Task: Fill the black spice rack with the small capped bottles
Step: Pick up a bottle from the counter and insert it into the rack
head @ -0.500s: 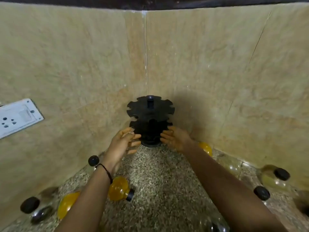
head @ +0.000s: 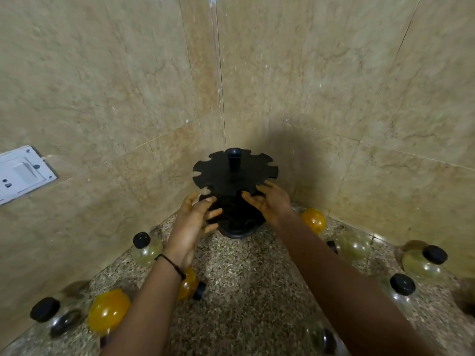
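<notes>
Standing in the corner of a speckled stone counter [head: 244, 291], a black spice rack [head: 232, 176] has its notched slots empty. The left hand [head: 191, 222] and right hand [head: 272, 201] flank it, fingers spread, touching its sides. Small capped bottles, some amber [head: 108, 310], some clear [head: 421, 263], lie scattered around.

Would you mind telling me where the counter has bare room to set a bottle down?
The widest bare patch is the speckled counter between the two forearms, in front of the black spice rack. Both wall edges are crowded: bottles lie along the left and along the right.
</notes>
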